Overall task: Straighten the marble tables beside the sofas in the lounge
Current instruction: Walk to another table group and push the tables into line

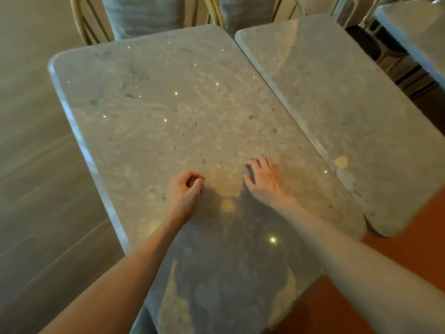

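Resting on the near marble table (168,116), left hand (186,186) curls empty; right hand (263,177) lies flat, likely steadying it; second table (337,104) abuts upper right.

Lounge/café: marble tables (168,112) w/ cushioned rattan chairs (134,18).

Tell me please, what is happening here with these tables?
A person leans over the near marble table with both bare arms stretched out. The left hand has its fingers curled and holds nothing; the right hand lies on the top with fingers loosely bent. A second marble table stands close on the right, with a thin gap between them. Cushioned chairs stand behind. Neither table is gripped yet.
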Demonstrator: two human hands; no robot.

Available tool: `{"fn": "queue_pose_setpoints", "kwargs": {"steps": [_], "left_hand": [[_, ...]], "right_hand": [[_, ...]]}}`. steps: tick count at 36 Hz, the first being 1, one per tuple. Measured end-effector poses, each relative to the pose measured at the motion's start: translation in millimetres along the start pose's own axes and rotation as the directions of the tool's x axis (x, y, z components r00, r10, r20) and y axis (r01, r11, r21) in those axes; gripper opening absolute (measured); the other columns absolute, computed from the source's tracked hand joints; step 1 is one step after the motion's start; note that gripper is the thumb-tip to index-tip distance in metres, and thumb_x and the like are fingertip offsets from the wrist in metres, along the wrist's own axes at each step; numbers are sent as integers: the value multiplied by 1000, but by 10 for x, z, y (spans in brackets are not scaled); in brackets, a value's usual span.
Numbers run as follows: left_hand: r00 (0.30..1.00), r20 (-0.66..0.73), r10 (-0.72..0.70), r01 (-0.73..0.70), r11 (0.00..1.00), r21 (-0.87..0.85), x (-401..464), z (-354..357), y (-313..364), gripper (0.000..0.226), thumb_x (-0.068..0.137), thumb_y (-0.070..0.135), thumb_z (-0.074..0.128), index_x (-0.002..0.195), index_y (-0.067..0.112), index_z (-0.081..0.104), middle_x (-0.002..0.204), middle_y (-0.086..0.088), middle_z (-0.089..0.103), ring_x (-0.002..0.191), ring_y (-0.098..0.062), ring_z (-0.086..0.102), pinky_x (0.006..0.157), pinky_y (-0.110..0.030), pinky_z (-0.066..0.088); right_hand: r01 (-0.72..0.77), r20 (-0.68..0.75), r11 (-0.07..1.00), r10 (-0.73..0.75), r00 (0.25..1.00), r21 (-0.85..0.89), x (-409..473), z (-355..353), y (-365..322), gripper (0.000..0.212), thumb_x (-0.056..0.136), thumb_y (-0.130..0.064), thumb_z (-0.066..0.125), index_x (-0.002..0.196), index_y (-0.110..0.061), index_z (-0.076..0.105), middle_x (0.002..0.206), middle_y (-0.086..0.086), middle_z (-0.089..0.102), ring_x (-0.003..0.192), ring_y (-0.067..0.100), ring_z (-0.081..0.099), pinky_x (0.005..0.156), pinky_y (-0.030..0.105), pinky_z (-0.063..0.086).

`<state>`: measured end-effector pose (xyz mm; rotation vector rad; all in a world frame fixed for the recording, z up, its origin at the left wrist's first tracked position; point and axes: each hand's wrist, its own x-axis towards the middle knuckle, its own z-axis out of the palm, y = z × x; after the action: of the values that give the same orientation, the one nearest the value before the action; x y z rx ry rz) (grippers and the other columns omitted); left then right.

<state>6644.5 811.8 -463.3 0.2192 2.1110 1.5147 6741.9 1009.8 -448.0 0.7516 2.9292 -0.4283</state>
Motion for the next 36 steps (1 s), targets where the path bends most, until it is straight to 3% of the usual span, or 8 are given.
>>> {"fn": "queue_pose_setpoints", "kwargs": {"steps": [6,12,16,21,24,26,30,36], "left_hand": [[999,-31,36,-37,999,-39,-324,-34,-162,15,72,20,52,72,16,67,63,-10,63,63,-19,57,63,-39,48],[993,-98,-60,43,984,-174,-414,-143,-128,17,76,18,50,68,10,63,59,-12,57,57,-23,54,55,-33,42],[975,-148,-167,127,961,-245,-521,-313,-332,27,90,0,48,68,9,60,57,-13,54,50,-24,50,49,-28,41],[946,-250,-208,122,939,-320,-608,-306,-310,27,91,-2,48,67,4,58,59,-13,55,44,-18,48,42,-27,41],[929,-306,-207,108,944,-313,-706,-241,-313,25,90,-1,49,69,2,62,61,-14,57,47,-20,50,45,-28,42],[921,-325,-216,117,948,-297,-818,-235,-375,23,90,1,51,72,1,64,63,-15,59,51,-23,51,48,-29,44],[880,-397,-261,144,943,-301,-1183,-161,-536,23,89,5,55,68,9,65,61,-8,63,50,-15,54,46,-26,45],[750,-539,-383,138,888,-439,-1916,289,-338,24,89,0,55,68,6,65,63,-13,59,54,-17,51,52,-29,42]], "right_hand": [[66,7,992,-66,998,-110,-513,-46,340,33,92,-21,60,123,-10,62,129,11,58,120,31,55,99,44,43],[-348,-44,928,345,938,-136,-1338,-106,1002,21,92,-16,63,106,1,63,111,22,58,106,41,55,91,50,46],[-704,-96,710,703,705,26,-1931,0,1258,27,89,-16,68,100,7,63,109,31,57,108,46,53,94,51,43],[-798,168,128,946,276,589,-2314,179,1209,44,92,-31,69,110,8,63,118,27,62,108,40,59,94,47,45],[-532,580,-354,736,350,770,-2336,290,1049,33,92,-43,64,108,-13,65,100,11,71,86,31,68,76,45,56],[-464,679,-498,581,449,733,-2296,358,1032,36,93,-48,60,107,-16,67,92,9,78,78,29,75,61,42,61],[-492,740,-557,437,512,669,-2282,446,1169,48,89,-54,61,110,-11,66,90,13,79,73,29,76,67,48,58],[-554,796,-595,279,536,582,-2336,467,1349,58,88,-57,60,122,-10,64,112,19,74,109,36,65,79,48,53]]}}
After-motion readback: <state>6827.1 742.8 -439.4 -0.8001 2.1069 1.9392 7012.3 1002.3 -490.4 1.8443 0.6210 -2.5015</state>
